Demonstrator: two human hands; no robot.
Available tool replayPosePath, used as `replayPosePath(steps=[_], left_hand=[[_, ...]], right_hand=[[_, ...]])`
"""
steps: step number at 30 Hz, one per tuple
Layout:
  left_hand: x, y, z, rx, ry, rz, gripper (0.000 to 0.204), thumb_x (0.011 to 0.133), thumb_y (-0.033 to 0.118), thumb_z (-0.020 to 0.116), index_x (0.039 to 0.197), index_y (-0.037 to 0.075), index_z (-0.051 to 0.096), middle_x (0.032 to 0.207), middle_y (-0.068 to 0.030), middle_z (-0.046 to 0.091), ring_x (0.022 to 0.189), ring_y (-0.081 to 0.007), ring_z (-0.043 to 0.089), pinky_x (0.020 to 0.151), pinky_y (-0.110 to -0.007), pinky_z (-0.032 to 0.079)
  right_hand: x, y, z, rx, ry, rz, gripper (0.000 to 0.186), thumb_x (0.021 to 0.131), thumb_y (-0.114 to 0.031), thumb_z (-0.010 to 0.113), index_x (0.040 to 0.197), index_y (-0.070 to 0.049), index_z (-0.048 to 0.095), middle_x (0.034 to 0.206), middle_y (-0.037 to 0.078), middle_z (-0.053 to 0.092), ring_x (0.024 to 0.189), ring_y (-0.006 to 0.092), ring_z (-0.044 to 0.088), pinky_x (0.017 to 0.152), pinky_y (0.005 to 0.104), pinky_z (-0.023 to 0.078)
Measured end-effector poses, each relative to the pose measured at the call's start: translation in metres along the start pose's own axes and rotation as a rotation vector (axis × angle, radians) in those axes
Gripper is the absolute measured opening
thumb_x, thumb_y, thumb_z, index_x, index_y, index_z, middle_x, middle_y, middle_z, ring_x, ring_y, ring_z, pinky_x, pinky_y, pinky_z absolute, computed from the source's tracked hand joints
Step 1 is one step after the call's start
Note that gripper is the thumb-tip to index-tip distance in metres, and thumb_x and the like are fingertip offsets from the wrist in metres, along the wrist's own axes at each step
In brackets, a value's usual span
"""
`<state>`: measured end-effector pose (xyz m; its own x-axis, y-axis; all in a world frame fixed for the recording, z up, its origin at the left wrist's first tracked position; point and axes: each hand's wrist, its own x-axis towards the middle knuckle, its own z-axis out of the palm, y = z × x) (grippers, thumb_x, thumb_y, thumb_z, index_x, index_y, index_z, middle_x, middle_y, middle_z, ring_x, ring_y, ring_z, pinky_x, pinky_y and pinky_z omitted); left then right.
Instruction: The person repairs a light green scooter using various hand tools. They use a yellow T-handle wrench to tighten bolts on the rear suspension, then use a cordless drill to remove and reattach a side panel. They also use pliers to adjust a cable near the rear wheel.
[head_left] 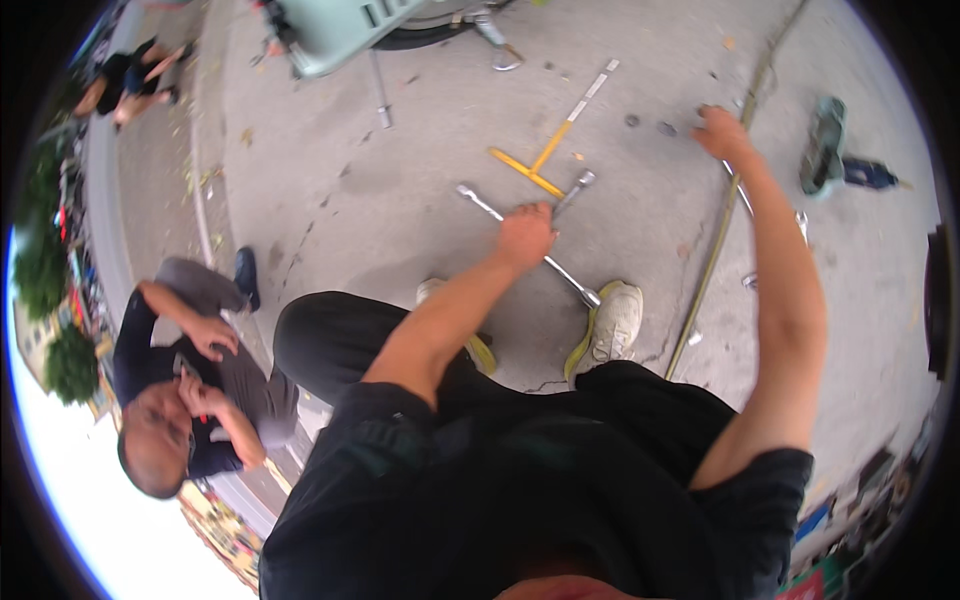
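My left hand (527, 237) is closed around the middle of a chrome lug wrench with several arms (568, 276), above the pavement in front of my shoes. The wrench's socket ends stick out on both sides of the fist; my hand hides where the arms meet. Out to the right, my right hand (722, 134) is low over the ground with its fingers curled together; what they hold, if anything, cannot be made out. A thin metal rod (740, 190) shows just below that hand. Beyond my left hand lies a yellow T-handle wrench (547, 152).
A pale green vehicle body (345, 35) with a wheel stands at the far side, a metal bar (380, 92) nearby. A long pole or hose (705, 280) crosses the ground at right, before a green case-like object (823, 150) and dark tool (868, 173). A person (190, 370) crouches left.
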<state>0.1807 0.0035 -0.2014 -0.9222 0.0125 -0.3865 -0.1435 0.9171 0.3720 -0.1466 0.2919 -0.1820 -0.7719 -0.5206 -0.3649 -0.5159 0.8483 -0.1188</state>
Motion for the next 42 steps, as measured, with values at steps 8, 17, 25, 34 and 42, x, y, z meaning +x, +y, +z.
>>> replayPosePath(steps=[8, 17, 25, 34, 42], left_hand=[[-0.015, -0.04, -0.047, -0.1, -0.254, -0.191, 0.046, 0.094, 0.041, 0.056, 0.111, -0.001, 0.048, 0.091, -0.0232, 0.068, 0.071, -0.0406, 0.069, 0.063, -0.052, 0.054], [0.046, -0.349, -0.167, 0.447, -0.083, -0.298, 0.06, 0.09, 0.024, 0.054, 0.134, -0.003, 0.023, 0.089, -0.03, 0.067, 0.084, -0.0488, 0.066, 0.076, -0.057, 0.051], [0.146, -0.451, -0.238, 0.757, 0.264, -0.271, 0.045, 0.095, 0.023, 0.051, 0.133, 0.001, 0.042, 0.106, -0.0304, 0.066, 0.097, -0.0466, 0.065, 0.081, -0.056, 0.053], [0.089, -0.082, -0.127, -0.069, -0.014, 0.211, 0.04, 0.089, 0.035, 0.066, 0.11, 0.002, 0.062, 0.084, -0.0249, 0.067, 0.078, -0.0435, 0.067, 0.067, -0.051, 0.054], [0.104, -0.042, -0.062, 0.059, -0.041, 0.121, 0.034, 0.082, 0.023, 0.066, 0.1, -0.002, 0.051, 0.081, -0.0251, 0.066, 0.079, -0.0453, 0.065, 0.071, -0.052, 0.053]], right_hand=[[-0.093, 0.001, -0.004, 0.517, 0.359, 0.052, 0.036, 0.092, -0.019, 0.062, 0.124, -0.001, 0.06, 0.111, 0.024, 0.067, 0.1, 0.0385, 0.068, 0.085, 0.0445, 0.053], [-0.236, -0.017, 0.094, 0.403, 0.601, 0.599, 0.044, 0.091, -0.013, 0.064, 0.128, 0.006, 0.049, 0.116, 0.024, 0.059, 0.106, 0.0359, 0.059, 0.094, 0.0441, 0.046], [-0.295, -0.04, 0.103, 0.477, 0.438, 0.716, 0.048, 0.09, -0.011, 0.066, 0.132, 0.004, 0.048, 0.118, 0.024, 0.058, 0.108, 0.0373, 0.058, 0.095, 0.044, 0.047], [-0.281, -0.066, 0.123, 0.458, 0.544, 0.853, 0.05, 0.09, -0.012, 0.064, 0.133, 0.005, 0.046, 0.121, 0.024, 0.055, 0.112, 0.0374, 0.056, 0.098, 0.0437, 0.045], [-0.216, -0.103, 0.052, 0.6, 0.53, 0.416, 0.047, 0.089, -0.006, 0.063, 0.132, 0.005, 0.046, 0.119, 0.023, 0.055, 0.109, 0.0357, 0.057, 0.095, 0.0424, 0.046]])
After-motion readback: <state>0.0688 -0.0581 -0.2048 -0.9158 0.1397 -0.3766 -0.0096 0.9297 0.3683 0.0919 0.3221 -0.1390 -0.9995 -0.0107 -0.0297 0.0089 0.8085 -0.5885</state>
